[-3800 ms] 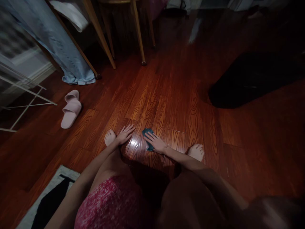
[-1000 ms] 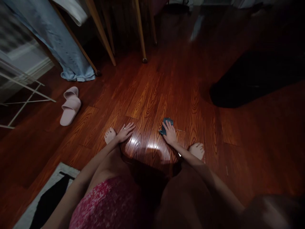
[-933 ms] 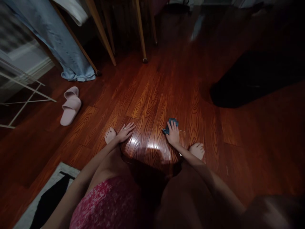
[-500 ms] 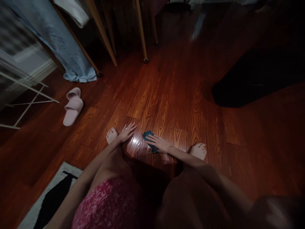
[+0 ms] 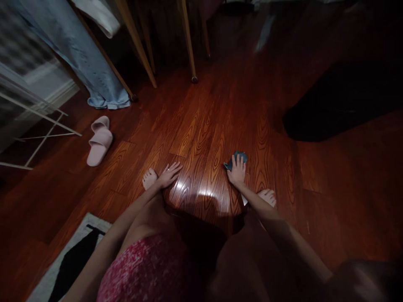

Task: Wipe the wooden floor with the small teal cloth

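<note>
Here, just right of centre frame, the right hand (image 5: 237, 171) presses a blue cloth (image 5: 242, 157) flat to the wooden floor (image 5: 204, 121), fingers spread, not clutching it. The left hand (image 5: 170, 174) rests open on bare boards. Unheld, the cloth could slip from under the palm on the glossy patch.

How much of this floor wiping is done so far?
Looks done: a patch of boards close in carries a wet-looking sheen. In hand: the right hand presses a blue cloth flat on the floor beside that patch; the left hand rests open on the boards. Left: the boards toward the pink slipper and chair legs look duller, so probably most of the floor.
</note>
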### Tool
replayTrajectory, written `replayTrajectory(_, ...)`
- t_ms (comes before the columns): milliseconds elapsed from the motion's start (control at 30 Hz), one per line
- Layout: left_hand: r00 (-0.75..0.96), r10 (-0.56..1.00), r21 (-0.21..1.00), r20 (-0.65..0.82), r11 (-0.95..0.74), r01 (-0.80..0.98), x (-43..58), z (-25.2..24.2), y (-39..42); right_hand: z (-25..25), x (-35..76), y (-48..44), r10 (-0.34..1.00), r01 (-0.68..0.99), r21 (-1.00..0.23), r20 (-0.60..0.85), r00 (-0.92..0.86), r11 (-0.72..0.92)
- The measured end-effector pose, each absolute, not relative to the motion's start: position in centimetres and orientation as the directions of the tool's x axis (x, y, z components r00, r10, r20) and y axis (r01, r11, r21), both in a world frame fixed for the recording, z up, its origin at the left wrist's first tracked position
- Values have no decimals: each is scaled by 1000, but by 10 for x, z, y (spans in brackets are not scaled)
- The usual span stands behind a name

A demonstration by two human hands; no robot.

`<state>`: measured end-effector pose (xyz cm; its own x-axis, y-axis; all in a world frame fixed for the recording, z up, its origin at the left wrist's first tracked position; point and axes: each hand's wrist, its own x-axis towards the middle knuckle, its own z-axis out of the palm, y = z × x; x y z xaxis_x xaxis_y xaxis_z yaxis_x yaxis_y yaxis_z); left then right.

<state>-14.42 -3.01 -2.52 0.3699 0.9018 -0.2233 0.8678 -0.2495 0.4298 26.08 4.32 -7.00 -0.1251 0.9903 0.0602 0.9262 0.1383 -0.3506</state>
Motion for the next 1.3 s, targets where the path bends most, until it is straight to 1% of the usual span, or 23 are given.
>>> replayTrajectory(67, 368, 903, 431, -221, -248, 868, -145, -25, -30, -68, 245, 27, 978, 905, -372, 78, -191, 207)
replayTrajectory(133, 366, 903, 434, -223, -245, 867, -145, -25, -30, -63, 226, 9, 918, 847, -368, 52, -394, 384)
replayTrajectory(200, 362, 904, 435, -227, -239, 868, -145, -25, -30, -55, 209, -6, 746, 697, -363, -7, -666, 618)
replayTrajectory(267, 362, 904, 436, -228, -237, 868, -144, -25, -29, -49, 196, -16, 515, 496, -375, -56, -855, 783)
replayTrajectory(333, 366, 903, 438, -224, -242, 866, -144, -25, -29, -44, 189, -18, 351, 355, -394, -83, -933, 848)
replayTrajectory(400, 371, 902, 442, -219, -247, 862, -144, -26, -29, -43, 188, -14, 300, 313, -409, -98, -949, 857)
replayTrajectory(467, 372, 903, 447, -218, -246, 860, -144, -27, -29, -42, 193, -5, 367, 371, -413, -94, -926, 832)
replayTrajectory(533, 369, 903, 452, -219, -242, 859, -145, -27, -29, -42, 203, 6, 519, 502, -405, -76, -852, 764)
replayTrajectory(600, 367, 904, 455, -220, -238, 858, -145, -27, -29, -43, 215, 16, 697, 658, -392, -59, -715, 643)
replayTrajectory(667, 366, 904, 456, -221, -236, 858, -144, -26, -29, -44, 225, 21, 833, 782, -379, -48, -552, 496)
replayTrajectory(767, 368, 904, 454, -218, -240, 858, -144, -25, -29, -46, 233, 16, 921, 864, -358, -21, -388, 355)
replayTrajectory(833, 368, 905, 452, -214, -242, 859, -144, -25, -30, -45, 230, 6, 913, 862, -338, -20, -408, 378)
replayTrajectory(900, 369, 905, 449, -213, -244, 859, -145, -25, -30, -42, 222, -8, 828, 794, -324, -50, -558, 515)
replayTrajectory(933, 370, 904, 449, -214, -245, 859, -145, -25, -30, -40, 216, -15, 738, 715, -326, -73, -671, 618)
replayTrajectory(1000, 372, 903, 449, -215, -246, 859, -145, -25, -30, -36, 204, -29, 454, 464, -352, -115, -884, 813)
replayTrajectory(1033, 372, 903, 449, -216, -246, 859, -145, -25, -29, -35, 197, -35, 293, 319, -371, -128, -948, 872)
replayTrajectory(1100, 372, 902, 450, -218, -245, 859, -145, -25, -30, -34, 186, -43, 34, 88, -402, -141, -989, 912)
replayTrajectory(1133, 372, 902, 450, -218, -245, 859, -145, -25, -30, -34, 182, -45, -42, 21, -410, -144, -989, 912)
replayTrajectory(1167, 372, 902, 450, -218, -245, 859, -145, -25, -30, -34, 179, -45, -79, -12, -415, -145, -986, 910)
replayTrajectory(1200, 372, 902, 450, -218, -245, 859, -144, -25, -30, -35, 178, -42, -80, -12, -417, -146, -986, 909)
replayTrajectory(1233, 371, 903, 450, -218, -244, 859, -144, -26, -30, -36, 179, -38, -49, 17, -416, -147, -988, 909)
replayTrajectory(1267, 370, 903, 450, -220, -243, 860, -144, -26, -30, -37, 181, -32, 14, 73, -414, -142, -990, 908)
replayTrajectory(1300, 370, 903, 450, -221, -242, 860, -144, -26, -30, -37, 184, -25, 110, 156, -409, -133, -985, 899)
